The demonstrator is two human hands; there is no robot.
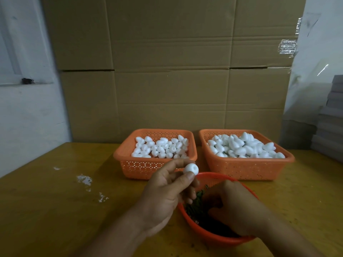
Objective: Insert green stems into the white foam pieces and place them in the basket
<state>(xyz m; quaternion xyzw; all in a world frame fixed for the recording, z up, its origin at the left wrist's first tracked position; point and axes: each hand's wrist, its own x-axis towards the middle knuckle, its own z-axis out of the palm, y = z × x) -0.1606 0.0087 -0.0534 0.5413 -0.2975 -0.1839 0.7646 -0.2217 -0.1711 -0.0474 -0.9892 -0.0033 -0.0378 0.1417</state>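
My left hand point(167, 190) pinches a white foam piece point(190, 168) between thumb and fingertips, its small hole facing me. It hovers above the rim of a round orange bowl point(204, 236) holding green stems point(194, 203). My right hand point(235, 206) reaches down into that bowl with its fingers curled among the stems; whether it grips one is hidden. Behind stand two orange baskets. The left basket point(141, 166) holds several loose foam pieces. In the fuller right basket point(246, 168) the foam pieces are piled higher, with bits of green showing between them.
White foam crumbs point(84, 179) lie on the yellow wooden table point(55, 210) to the left. Large cardboard boxes point(167, 71) form a wall right behind the baskets. A grey stack point(332, 117) stands at the far right edge.
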